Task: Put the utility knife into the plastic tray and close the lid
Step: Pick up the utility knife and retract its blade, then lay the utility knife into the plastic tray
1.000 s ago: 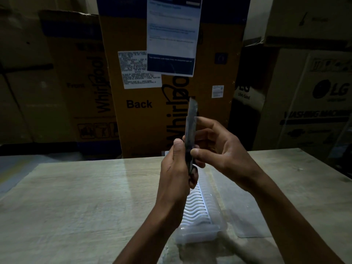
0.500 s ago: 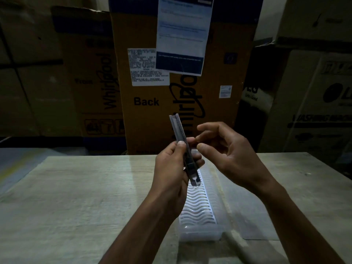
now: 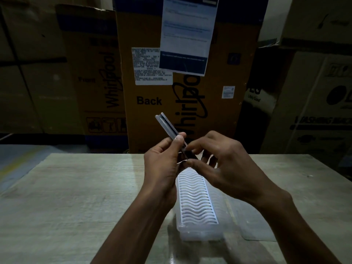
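A grey utility knife [image 3: 166, 125] is held in the air above the table, tilted with its upper end toward the top left. My left hand [image 3: 163, 164] grips its lower half, thumb pressed on the body. My right hand [image 3: 219, 164] pinches the knife's dark lower end with thumb and fingertips. Below both hands lies the long clear plastic tray [image 3: 198, 231] with a white wavy ribbed insert [image 3: 196, 199]. Its clear lid [image 3: 249, 225] lies open flat on the table to the right of the tray. The tray's far end is hidden behind my hands.
The tray rests on a pale wooden table [image 3: 76, 197]. Large cardboard appliance boxes [image 3: 152, 103] stand behind the table's far edge, with more stacked boxes [image 3: 314, 111] at the right. A printed sheet [image 3: 186, 35] hangs on the middle box.
The knife has tilted from upright to leaning top-left. My right hand let go briefly, then came back and now pinches the knife's lower end. Both hands sit slightly lower.
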Demonstrator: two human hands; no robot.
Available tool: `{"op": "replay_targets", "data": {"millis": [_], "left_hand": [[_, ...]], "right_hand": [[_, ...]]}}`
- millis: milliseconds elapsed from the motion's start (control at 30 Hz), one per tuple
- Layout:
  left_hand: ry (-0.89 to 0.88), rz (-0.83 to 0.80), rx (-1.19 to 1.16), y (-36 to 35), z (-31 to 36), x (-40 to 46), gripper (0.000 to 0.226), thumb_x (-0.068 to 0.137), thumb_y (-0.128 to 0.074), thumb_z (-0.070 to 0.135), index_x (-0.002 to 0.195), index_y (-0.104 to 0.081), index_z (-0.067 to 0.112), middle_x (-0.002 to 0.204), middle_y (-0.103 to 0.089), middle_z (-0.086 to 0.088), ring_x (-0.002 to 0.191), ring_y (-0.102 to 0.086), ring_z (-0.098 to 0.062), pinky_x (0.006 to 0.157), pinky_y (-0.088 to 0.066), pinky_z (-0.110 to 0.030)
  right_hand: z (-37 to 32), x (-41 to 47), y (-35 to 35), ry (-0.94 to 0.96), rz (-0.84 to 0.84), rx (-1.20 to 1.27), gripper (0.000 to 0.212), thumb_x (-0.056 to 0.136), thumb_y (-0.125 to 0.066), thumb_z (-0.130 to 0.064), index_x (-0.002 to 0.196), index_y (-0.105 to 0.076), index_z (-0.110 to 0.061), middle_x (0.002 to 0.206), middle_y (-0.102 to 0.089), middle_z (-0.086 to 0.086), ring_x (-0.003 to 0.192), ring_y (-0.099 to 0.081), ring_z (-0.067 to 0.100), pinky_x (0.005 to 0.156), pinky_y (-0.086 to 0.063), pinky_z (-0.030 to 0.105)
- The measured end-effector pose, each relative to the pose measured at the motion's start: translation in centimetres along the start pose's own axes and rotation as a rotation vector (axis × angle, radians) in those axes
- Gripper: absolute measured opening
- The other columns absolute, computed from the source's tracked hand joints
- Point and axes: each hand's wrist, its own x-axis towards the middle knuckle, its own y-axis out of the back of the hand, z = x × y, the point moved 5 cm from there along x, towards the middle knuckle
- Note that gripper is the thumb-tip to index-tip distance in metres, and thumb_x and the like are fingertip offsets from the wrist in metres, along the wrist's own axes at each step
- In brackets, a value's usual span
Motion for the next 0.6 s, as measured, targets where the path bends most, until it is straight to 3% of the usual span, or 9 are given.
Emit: {"op": "replay_targets", "data": {"millis": [133,267,367,467,533,600], "left_hand": [[-0.06,0.001,0.072,0.1,0.1,0.2,0.014,0.092,-0.064,0.021,0.097,-0.073,0.012,0.088,-0.076,-0.011,0.082,-0.077,-0.021,0.059,-0.058,-0.023],[-0.122,-0.007,0.194,0.1,-0.1,0.4,0.014,0.093,-0.064,0.022,0.095,-0.073,0.012,0.089,-0.077,-0.012,0.085,-0.077,-0.024,0.072,-0.062,-0.035],[-0.127,-0.013,0.255,0.2,-0.3,0.6,0.014,0.093,-0.064,0.022,0.094,-0.074,0.013,0.088,-0.078,-0.009,0.084,-0.077,-0.022,0.078,-0.062,-0.04],[-0.103,-0.025,0.301,0.3,-0.5,0.7,0.016,0.093,-0.063,0.025,0.095,-0.075,0.013,0.088,-0.078,-0.009,0.084,-0.077,-0.022,0.081,-0.063,-0.043],[-0.106,-0.051,0.369,0.2,-0.4,0.8,0.026,0.096,-0.057,0.033,0.095,-0.075,0.015,0.089,-0.078,-0.008,0.084,-0.076,-0.021,0.079,-0.063,-0.042],[-0.225,-0.035,0.591,0.3,0.1,1.1,0.033,0.098,-0.05,0.042,0.103,-0.073,0.019,0.096,-0.077,0.0,0.088,-0.072,-0.013,0.076,-0.059,-0.032]], "right_hand": [[0.1,0.0,-0.3,-0.016,-0.013,-0.023,0.04,0.086,-0.067,-0.04,0.124,-0.063,-0.027,0.106,-0.062,-0.008,0.079,-0.062,0.002,0.069,-0.051,0.013],[-0.1,-0.1,-0.4,-0.026,-0.018,-0.042,0.042,0.085,-0.063,-0.043,0.123,-0.063,-0.025,0.105,-0.064,-0.007,0.079,-0.062,0.003,0.069,-0.051,0.013],[0.0,-0.1,-0.4,-0.048,-0.037,-0.036,0.038,0.086,-0.07,-0.035,0.121,-0.063,-0.024,0.108,-0.069,-0.004,0.082,-0.064,0.005,0.071,-0.055,0.017],[0.2,-0.2,-0.4,-0.095,-0.064,0.009,0.036,0.086,-0.074,-0.03,0.119,-0.063,-0.024,0.106,-0.071,-0.007,0.079,-0.065,0.001,0.068,-0.055,0.012],[0.5,-0.2,-0.4,-0.177,-0.079,0.059,0.033,0.086,-0.074,-0.03,0.117,-0.063,-0.025,0.101,-0.072,-0.008,0.074,-0.067,-0.001,0.067,-0.057,0.014],[1.4,-0.4,-0.8,-0.285,-0.099,0.072,0.031,0.086,-0.074,-0.03,0.114,-0.063,-0.026,0.092,-0.069,-0.01,0.071,-0.068,0.0,0.065,-0.059,0.017]]}}
